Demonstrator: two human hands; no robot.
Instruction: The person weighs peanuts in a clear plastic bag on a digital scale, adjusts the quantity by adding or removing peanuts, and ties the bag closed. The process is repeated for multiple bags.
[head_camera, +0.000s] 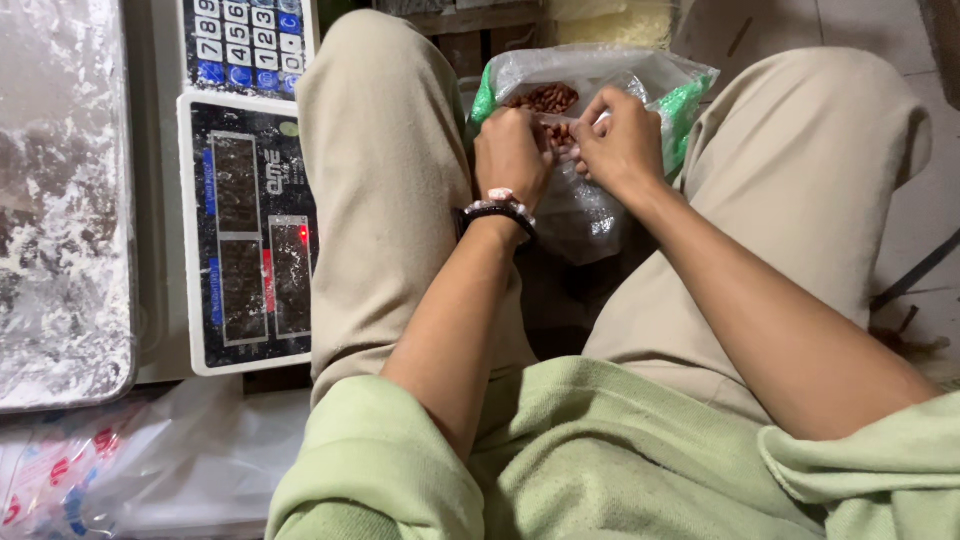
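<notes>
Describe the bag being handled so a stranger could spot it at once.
Start at the person's two knees in beige trousers and look between them. There the left hand and right hand meet on a clear plastic bag. It alone holds reddish-brown nuts and has green edging, unlike the pale bags by the scale.

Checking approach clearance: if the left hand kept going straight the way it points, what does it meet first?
The left hand points away from the body into the clear plastic bag. It would likely meet the reddish-brown nuts inside first, though depth is hard to judge.
</notes>
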